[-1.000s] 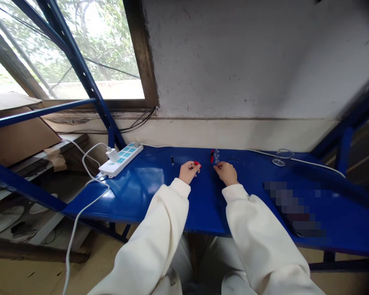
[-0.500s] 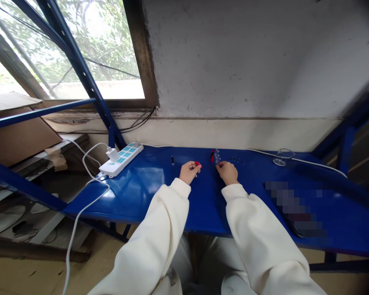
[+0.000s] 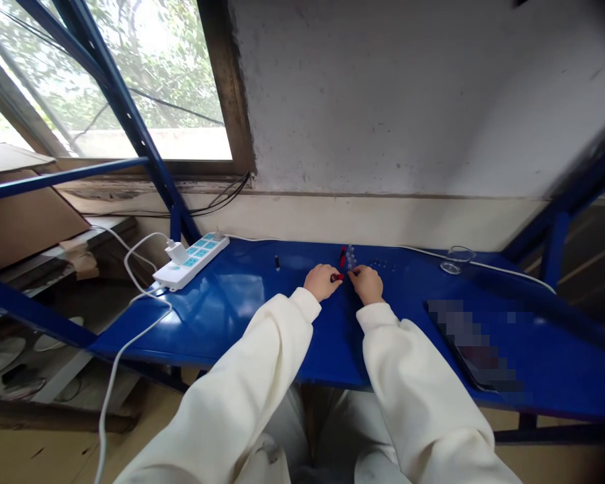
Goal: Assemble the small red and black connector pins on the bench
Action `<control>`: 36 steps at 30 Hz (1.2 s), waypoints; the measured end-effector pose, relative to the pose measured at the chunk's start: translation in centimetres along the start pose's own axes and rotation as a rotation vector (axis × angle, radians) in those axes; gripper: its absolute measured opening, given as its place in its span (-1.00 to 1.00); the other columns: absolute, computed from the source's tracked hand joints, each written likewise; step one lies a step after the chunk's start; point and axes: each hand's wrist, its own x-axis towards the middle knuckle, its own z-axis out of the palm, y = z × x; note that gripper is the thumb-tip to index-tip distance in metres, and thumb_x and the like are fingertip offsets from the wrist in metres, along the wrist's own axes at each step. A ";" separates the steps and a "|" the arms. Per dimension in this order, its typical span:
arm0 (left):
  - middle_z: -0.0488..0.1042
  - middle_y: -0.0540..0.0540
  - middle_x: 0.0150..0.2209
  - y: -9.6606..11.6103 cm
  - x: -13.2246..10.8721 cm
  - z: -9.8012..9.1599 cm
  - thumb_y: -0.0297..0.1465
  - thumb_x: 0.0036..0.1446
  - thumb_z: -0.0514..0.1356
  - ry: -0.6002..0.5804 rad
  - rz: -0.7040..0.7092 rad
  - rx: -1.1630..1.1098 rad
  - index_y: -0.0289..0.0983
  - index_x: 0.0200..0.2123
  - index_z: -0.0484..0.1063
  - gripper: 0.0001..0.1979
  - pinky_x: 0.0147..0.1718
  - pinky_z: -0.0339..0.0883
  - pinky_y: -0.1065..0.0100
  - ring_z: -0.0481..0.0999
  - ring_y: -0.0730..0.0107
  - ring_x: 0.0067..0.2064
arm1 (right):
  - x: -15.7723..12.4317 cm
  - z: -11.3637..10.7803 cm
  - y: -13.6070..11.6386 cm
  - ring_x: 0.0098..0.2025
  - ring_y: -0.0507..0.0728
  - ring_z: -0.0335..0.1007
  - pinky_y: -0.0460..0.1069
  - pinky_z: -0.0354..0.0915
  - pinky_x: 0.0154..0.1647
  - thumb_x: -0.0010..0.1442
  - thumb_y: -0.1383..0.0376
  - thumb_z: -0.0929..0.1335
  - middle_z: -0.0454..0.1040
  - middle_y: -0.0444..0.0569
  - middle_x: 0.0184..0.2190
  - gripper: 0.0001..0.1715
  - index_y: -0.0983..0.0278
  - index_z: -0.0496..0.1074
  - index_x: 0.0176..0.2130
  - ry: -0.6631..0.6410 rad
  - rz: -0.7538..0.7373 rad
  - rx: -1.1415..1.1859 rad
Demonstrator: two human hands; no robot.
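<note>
My left hand [image 3: 323, 282] is closed around a small red-and-black piece [image 3: 337, 277], whose exact kind is too small to make out. Close by on the right, the fingers of my right hand [image 3: 367, 284] are pinched together at the near end of a cluster of small clear plastic pieces [image 3: 351, 256]. Whether anything sits between those fingertips is hidden. Another red-and-black piece [image 3: 343, 255] lies just left of the cluster. Tiny clear bits [image 3: 379, 263] are scattered beyond my right hand. A short black cylinder with a pale end [image 3: 277, 263] stands farther left.
The blue table [image 3: 222, 336] backs onto a wall. On its left is a white power strip [image 3: 191, 261] with a plugged-in cable. A clear round container [image 3: 450, 267] sits at the back right, and a dark flat object, partly blurred out, [image 3: 464, 349] lies nearer me.
My left hand has moved right, closer to my right hand, carrying the red-and-black piece, and has turned. My right hand stays pinched by the clear pieces. The whole view has shifted slightly.
</note>
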 end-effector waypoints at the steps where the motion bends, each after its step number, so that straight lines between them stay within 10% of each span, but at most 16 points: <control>1: 0.46 -0.07 -0.43 0.1 0.4 0.2 -0.36 -0.07 0.18 -0.008 -0.010 0.005 -0.27 -0.43 0.48 -0.87 -0.32 0.25 0.38 0.39 0.37 -0.33 | 0.0 0.0 0.0 -0.23 0.15 0.40 -0.06 0.21 -0.31 0.09 0.14 0.25 0.49 0.04 -0.32 -0.67 0.23 0.45 -0.22 0.003 0.000 -0.002; 12: 0.49 -0.03 -0.45 -0.1 3.2 2.6 -0.28 -0.07 0.20 0.127 -0.312 -0.151 -0.23 -0.46 0.46 -0.86 -0.33 0.21 0.36 0.43 0.37 -0.36 | 0.0 -0.2 -0.1 -0.20 0.14 0.40 -0.07 0.22 -0.30 0.11 0.15 0.24 0.49 0.03 -0.29 -0.68 0.23 0.43 -0.21 -0.018 -0.022 -0.009; 36: 0.47 -0.13 -0.39 0.4 2.8 3.0 -0.24 -0.04 0.16 0.088 -0.304 0.048 -0.26 -0.46 0.46 -0.80 -0.13 0.00 0.11 0.39 0.17 -0.23 | 0.1 -0.4 -0.3 -0.20 0.15 0.40 -0.07 0.21 -0.29 0.10 0.15 0.25 0.49 0.04 -0.30 -0.68 0.23 0.43 -0.21 -0.034 -0.007 -0.016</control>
